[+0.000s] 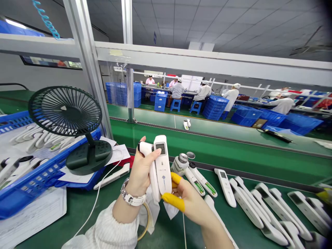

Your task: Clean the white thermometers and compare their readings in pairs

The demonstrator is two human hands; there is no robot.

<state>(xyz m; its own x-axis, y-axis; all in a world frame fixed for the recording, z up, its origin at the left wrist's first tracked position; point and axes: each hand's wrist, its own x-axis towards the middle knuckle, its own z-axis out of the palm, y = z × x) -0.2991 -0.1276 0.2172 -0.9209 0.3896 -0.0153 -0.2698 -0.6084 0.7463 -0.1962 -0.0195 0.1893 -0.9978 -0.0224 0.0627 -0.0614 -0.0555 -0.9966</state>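
Note:
Two white handheld thermometers are held up side by side at the centre. My left hand point(141, 173), with a white watch on its wrist, wraps round the left thermometer point(153, 176), and its thumb lies on the right one beside the small screen. The right thermometer point(164, 166) shows its screen and buttons. My right hand point(189, 200), with yellow covers on thumb and a finger, grips the lower end of that thermometer. Just behind, two thermometers with green insides showing point(199, 180) lie on the green bench by a metal-topped bottle point(179, 164).
Several white thermometers point(267, 207) lie in rows at the right. At the left stand a dark fan point(70, 114) and a blue basket point(52, 166) of thermometers. A tape roll point(147, 221) lies below my hands. People work beyond the metal frame point(89, 58).

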